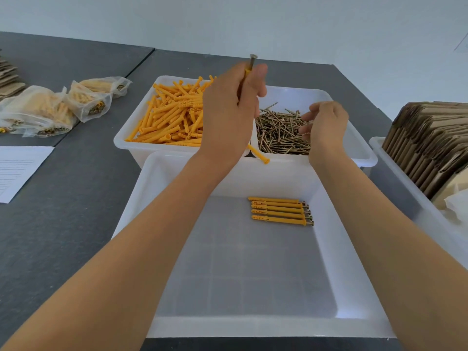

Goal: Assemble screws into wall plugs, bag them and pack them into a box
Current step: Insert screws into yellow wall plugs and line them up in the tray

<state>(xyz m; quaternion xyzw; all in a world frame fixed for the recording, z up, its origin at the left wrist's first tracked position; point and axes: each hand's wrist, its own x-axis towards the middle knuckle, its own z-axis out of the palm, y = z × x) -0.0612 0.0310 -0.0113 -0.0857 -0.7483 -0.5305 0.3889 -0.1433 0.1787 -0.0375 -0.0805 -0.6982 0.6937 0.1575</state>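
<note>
Above the two rear bins, I see my left hand [231, 110] curled round a yellow wall plug [247, 73] with a screw [252, 60] standing in its top. Long axis near upright, screw head uppermost, leaning slightly right. My right hand [325, 127] hovers over the screw bin [281, 131], fingers loosely curled, half open; whether it has a screw pinched, I cannot tell. Loose plugs fill the plug bin [172, 115] on the left. Five finished plug-and-screw sets [279, 211] lie side by side in the near tray [177, 249], long axes left to right, screw heads pointing right. Filled bags [58, 107] sit far left on the table [63, 198].
</note>
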